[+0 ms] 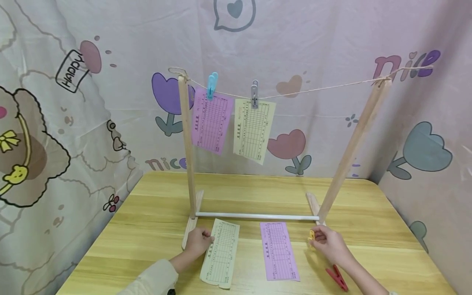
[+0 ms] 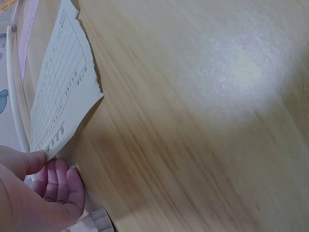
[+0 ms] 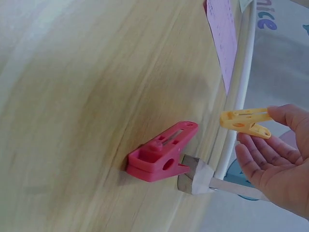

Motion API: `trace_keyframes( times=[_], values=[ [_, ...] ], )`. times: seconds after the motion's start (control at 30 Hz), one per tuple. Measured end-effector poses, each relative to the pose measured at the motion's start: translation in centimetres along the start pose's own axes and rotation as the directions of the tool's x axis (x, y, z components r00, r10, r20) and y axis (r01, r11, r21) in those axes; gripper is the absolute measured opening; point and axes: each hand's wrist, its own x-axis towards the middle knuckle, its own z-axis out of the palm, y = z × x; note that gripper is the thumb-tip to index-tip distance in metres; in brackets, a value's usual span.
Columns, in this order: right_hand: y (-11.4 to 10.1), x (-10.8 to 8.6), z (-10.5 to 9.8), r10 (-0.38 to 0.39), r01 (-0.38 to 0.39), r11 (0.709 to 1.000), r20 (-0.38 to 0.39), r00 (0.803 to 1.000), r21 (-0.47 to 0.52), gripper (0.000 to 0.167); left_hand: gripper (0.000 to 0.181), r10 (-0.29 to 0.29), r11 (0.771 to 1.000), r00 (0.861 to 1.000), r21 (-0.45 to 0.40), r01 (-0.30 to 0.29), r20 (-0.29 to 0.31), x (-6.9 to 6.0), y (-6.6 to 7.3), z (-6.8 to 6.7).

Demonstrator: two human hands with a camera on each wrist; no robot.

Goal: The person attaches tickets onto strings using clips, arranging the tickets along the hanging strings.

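A: What is filling the back?
B: A printed cloth [image 1: 332, 32] is hanging behind, and a wooden table [image 1: 147, 233] is spreading out in front of it
A: And on the table?
B: A wooden stand [image 1: 187, 155] is rising there, with a white rod [image 1: 258, 216] running low across it and a string [image 1: 317, 89] stretching across its top
A: Where are the papers sitting?
B: A purple sheet [image 1: 212, 127] and a pale yellow sheet [image 1: 252, 135] are hanging side by side from the string. Lower down, a second yellow sheet [image 1: 222, 254] is lying on the table, and a second purple sheet [image 1: 279, 252] is lying apart to its right
A: What are the hands doing?
B: The left hand [image 1: 198, 241] is pinching the left edge of the second yellow sheet. The right hand [image 1: 332, 242] is holding a yellow peg [image 3: 244, 122] between thumb and fingers, near the white rod's right end
A: And the other pegs?
B: A red peg [image 1: 337, 279] is lying on the table near the right forearm [image 1: 363, 275], a blue peg [image 1: 212, 86] is clipping the purple sheet up, and a grey peg [image 1: 255, 93] is clipping the pale yellow sheet up
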Motion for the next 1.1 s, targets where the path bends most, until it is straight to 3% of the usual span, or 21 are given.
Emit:
trace_keyframes(
  times=[0.23,0.6,0.83,1.1],
  values=[
    [-0.4,0.2,-0.1,-0.022,0.022,0.999,-0.005,1.000,0.035,0.029,0.006,0.008,0.999,1.000,-0.043,-0.007,0.018,-0.1,-0.2,-0.2],
    [-1.3,0.5,-0.9,-0.053,0.051,0.998,-0.051,0.997,-0.049,0.029,0.005,0.072,0.994,0.997,-0.079,-0.074,-0.028,-0.5,0.0,-0.3],
    [-1.6,0.9,-1.6,-0.130,0.125,0.991,-0.105,0.986,-0.053,0.028,0.004,0.052,0.985,0.998,-0.162,-0.055,-0.019,-0.5,0.5,-0.7],
    [-2.2,1.1,-2.2,-0.144,0.131,0.986,-0.126,0.982,-0.106,0.031,0.004,0.056,0.978,0.998,-0.199,-0.058,-0.014,0.0,1.2,-1.3]
  ],
)
